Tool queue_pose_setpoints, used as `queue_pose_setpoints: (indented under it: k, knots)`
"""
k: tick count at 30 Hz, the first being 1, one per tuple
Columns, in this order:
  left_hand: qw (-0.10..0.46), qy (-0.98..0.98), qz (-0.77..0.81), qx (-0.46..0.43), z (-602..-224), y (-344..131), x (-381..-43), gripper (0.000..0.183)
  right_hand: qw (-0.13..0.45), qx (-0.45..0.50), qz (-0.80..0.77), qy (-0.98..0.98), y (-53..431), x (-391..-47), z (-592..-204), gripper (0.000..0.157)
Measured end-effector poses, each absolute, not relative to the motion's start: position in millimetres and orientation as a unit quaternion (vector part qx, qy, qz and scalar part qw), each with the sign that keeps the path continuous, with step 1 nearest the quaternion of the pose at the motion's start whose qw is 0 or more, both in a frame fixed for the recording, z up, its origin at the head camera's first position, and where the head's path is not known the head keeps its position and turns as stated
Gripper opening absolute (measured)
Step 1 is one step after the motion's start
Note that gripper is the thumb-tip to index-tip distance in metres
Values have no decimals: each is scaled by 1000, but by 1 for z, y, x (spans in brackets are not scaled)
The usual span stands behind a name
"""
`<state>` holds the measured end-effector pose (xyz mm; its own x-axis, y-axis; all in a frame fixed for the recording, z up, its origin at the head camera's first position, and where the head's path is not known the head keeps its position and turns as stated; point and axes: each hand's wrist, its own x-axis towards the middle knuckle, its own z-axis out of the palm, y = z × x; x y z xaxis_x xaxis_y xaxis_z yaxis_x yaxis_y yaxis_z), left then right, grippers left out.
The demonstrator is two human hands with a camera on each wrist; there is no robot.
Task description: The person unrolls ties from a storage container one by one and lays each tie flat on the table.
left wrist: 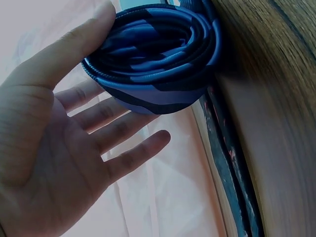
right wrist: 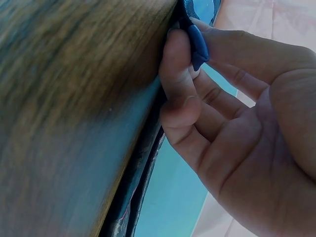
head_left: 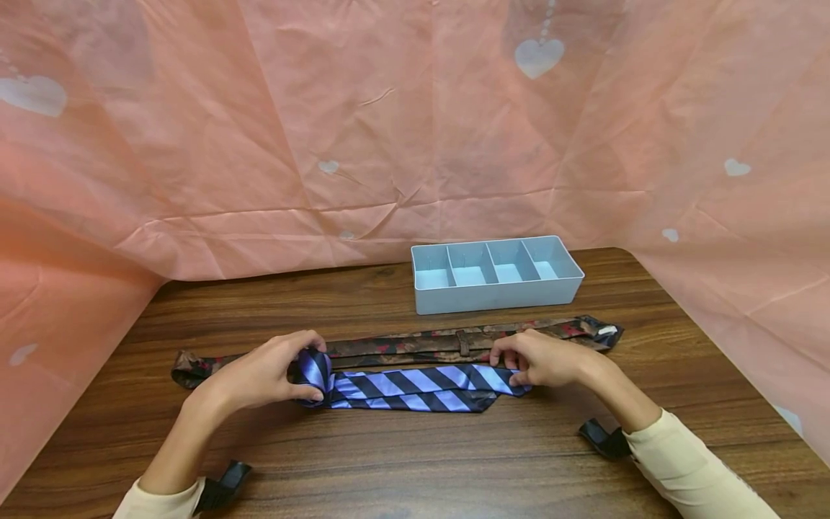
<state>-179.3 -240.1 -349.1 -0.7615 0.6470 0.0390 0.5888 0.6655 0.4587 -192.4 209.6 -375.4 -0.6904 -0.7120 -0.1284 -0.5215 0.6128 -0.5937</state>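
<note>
A blue and black striped necktie (head_left: 402, 389) lies across the table, its left part wound into a roll (left wrist: 153, 54). My left hand (head_left: 262, 371) grips that roll between thumb and fingers. At the tie's right end, my right hand (head_left: 545, 358) pinches the narrow tip (right wrist: 198, 47) between thumb and finger. The wide pointed end lies just left of that tip. Behind the striped tie stretches a brown floral necktie (head_left: 402, 349), laid lengthwise and folded over at both ends. Part of it is hidden behind both hands.
A light blue box (head_left: 499, 294) with several open compartments stands at the back of the wooden table (head_left: 415, 461). Pink cloth (head_left: 389, 108) with white hearts hangs around the back and sides. Black straps (head_left: 603, 437) stick out at both wrists.
</note>
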Motion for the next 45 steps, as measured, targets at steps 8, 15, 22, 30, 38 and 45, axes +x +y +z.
queue_pose_setpoints:
  k: [8,15,22,30,38,45]
  knots:
    - [68,904,245,345,-347,-242,-179,54,176,-353,-265,880,209,-193,-376,26]
    - [72,905,239,344,-345,-248,-179,48,180,-349,-268,880,209,-193,-376,26]
    - [70,902,240,352,-343,-254,-180,46,176,-354,-264,880,210,-193,-375,26]
    - [78,894,238,371,-344,-253,-181,51,177,-351,-265,880,210,-193,-375,26]
    - [97,901,217,363,-350,-245,-181,55,180,-351,-266,879,210,-193,-376,26]
    - [91,901,211,368,-351,-244,-181,54,181,-351,-268,879,210,-192,-376,26]
